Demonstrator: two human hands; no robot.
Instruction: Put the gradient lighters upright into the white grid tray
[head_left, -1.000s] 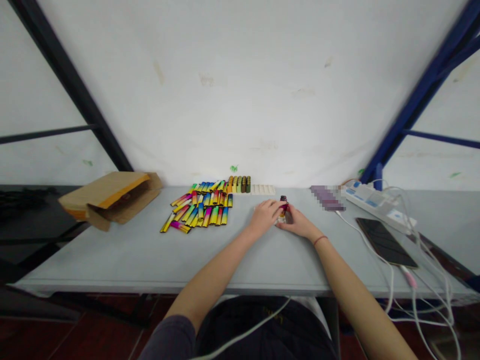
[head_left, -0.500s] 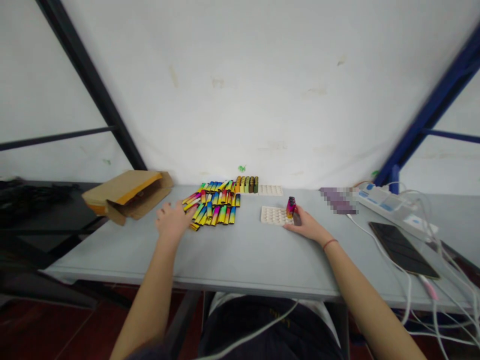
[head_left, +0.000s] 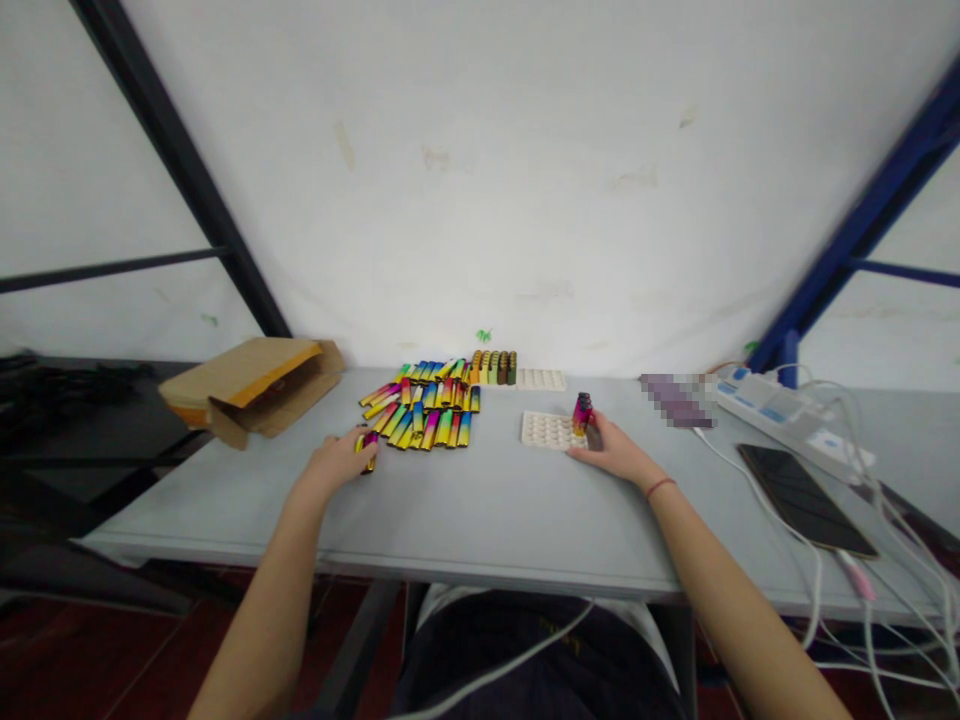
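My left hand (head_left: 334,465) is closed on a shiny purple-and-yellow metallic tube (head_left: 368,452), just in front of the pile. Many similar rainbow-coloured tubes (head_left: 431,425) lie loosely in rows on the table, right of that hand. My right hand (head_left: 619,450) grips the right end of a white tray with round pockets (head_left: 547,430), its thumb at the front corner. Beside its fingers, a short row of purple tubes (head_left: 582,412) stands upright at the tray's right end. The fingertips behind those tubes are partly hidden.
At the back, more tubes (head_left: 493,368) stand upright in a second white tray (head_left: 541,380). An opened cardboard box (head_left: 247,385) lies at the left. On the right are a dark phone (head_left: 806,498), a power strip (head_left: 795,425) and white cables; a blurred purple item (head_left: 675,400) lies nearby.
My left hand has drawn back from the pile's left edge towards me, with a tube now in its fingers. My right hand and the tray have stayed put.
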